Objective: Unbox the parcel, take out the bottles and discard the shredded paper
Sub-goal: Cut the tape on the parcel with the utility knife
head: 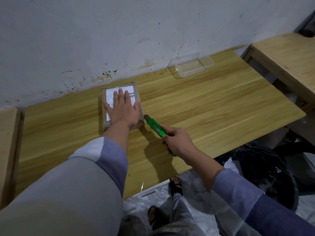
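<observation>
While the parcel rests flat on the wooden table, close to the stained wall, the left hand lies directly on top of it. That hand is spread wide — palm down, fingers extended over the white shipping label on the upper face of the parcel, with the thumb reaching toward the right edge of the parcel. It grips nothing; it presses on the top surface only.

To the right of the parcel and nearer the person, the right hand is closed in a fist around the rear of a green utility knife. The front of the knife points at the near right corner of the parcel, and its dark tip is at that corner — whether the blade touches or enters the cardboard cannot be told. The right hand itself is apart from the parcel.

The parcel appears taped and closed; its contents are not visible.

Beyond the parcel to the right, against the wall, a clear plastic container sits on the table, well apart from the parcel. Below the table edge, far right of the parcel, a black bag lies on the floor.
</observation>
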A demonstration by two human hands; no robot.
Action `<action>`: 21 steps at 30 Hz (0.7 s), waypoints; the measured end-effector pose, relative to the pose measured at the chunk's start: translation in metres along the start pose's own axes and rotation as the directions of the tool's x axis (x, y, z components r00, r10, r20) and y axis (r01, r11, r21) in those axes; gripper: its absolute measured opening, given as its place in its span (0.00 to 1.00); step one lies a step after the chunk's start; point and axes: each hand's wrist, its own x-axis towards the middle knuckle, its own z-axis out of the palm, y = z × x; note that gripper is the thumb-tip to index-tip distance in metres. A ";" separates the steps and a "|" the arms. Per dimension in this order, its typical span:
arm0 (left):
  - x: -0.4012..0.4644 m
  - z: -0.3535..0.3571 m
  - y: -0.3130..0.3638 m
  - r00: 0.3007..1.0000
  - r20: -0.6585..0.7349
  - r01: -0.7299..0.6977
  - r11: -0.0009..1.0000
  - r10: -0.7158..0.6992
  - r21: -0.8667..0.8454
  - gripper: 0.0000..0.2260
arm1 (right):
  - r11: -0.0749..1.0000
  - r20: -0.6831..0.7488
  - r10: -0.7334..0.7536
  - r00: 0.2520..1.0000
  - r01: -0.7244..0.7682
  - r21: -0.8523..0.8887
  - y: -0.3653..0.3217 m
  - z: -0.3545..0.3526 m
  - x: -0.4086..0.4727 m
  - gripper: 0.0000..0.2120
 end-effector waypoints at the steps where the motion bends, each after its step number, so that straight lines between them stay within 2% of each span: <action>1: 0.000 0.000 0.000 1.000 -0.001 -0.003 1.000 0.003 -0.005 0.28 | 1.000 0.003 0.012 1.000 -0.012 0.004 0.001 -0.002 -0.001 0.21; 4: -0.002 -0.001 -0.002 1.000 0.000 -0.017 1.000 0.017 -0.007 0.29 | 0.993 -0.027 0.092 0.995 -0.089 0.082 0.001 -0.009 0.001 0.22; 6: -0.002 -0.001 -0.002 1.000 0.001 -0.023 1.000 0.023 -0.007 0.29 | 0.976 -0.077 0.144 0.987 -0.129 0.174 -0.002 -0.015 0.005 0.19; 8: -0.002 -0.001 -0.002 1.000 0.002 -0.025 1.000 0.025 -0.015 0.29 | 0.971 -0.124 0.151 0.981 -0.124 0.206 -0.008 -0.019 0.010 0.14; 11: -0.002 -0.001 -0.003 1.000 0.000 -0.028 0.999 0.028 -0.029 0.29 | 0.967 -0.168 0.156 0.973 -0.115 0.229 -0.017 -0.023 0.021 0.13; 17: -0.005 -0.001 -0.001 0.999 -0.012 -0.036 0.998 0.036 -0.057 0.32 | 0.955 -0.032 0.177 0.984 -0.164 0.249 -0.032 -0.030 0.052 0.24; 19: -0.005 -0.001 -0.002 1.000 -0.010 -0.028 0.998 0.028 -0.054 0.36 | 0.963 -0.028 0.148 0.989 -0.137 0.233 -0.041 -0.030 0.067 0.24; 21: -0.005 -0.001 -0.002 0.999 -0.009 -0.031 0.999 0.031 -0.034 0.41 | 0.978 -0.097 0.125 0.987 -0.106 0.180 -0.045 -0.028 0.083 0.24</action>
